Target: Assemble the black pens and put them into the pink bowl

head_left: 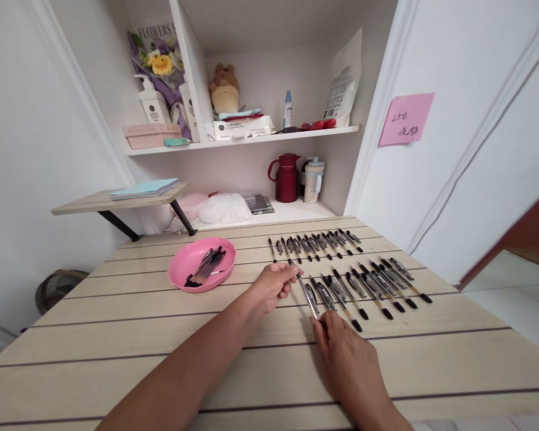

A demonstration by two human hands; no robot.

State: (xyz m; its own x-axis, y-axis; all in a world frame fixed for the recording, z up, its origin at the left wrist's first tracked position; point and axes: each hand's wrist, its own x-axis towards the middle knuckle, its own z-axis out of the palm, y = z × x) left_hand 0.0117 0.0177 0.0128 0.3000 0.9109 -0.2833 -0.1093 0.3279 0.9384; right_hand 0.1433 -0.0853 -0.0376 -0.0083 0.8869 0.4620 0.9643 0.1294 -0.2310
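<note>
My left hand [275,284] pinches the top end of a black and clear pen [306,295], fingers closed round it. My right hand [341,350] holds the same pen's lower end between its fingertips. The pen lies slanted at the left end of a near row of pens [368,287] laid side by side on the wooden table [139,347]. A second row of pens [314,244] lies farther back. A pink bowl [202,264] with several more pens in it stands to the left of my left hand.
Behind the table is a shelf alcove with a red jug [286,177], a white cup [313,179], a plastic bag [224,208], and bottles and boxes above. A small side shelf [117,200] carries notebooks. A pink note [405,118] is stuck on the right wall.
</note>
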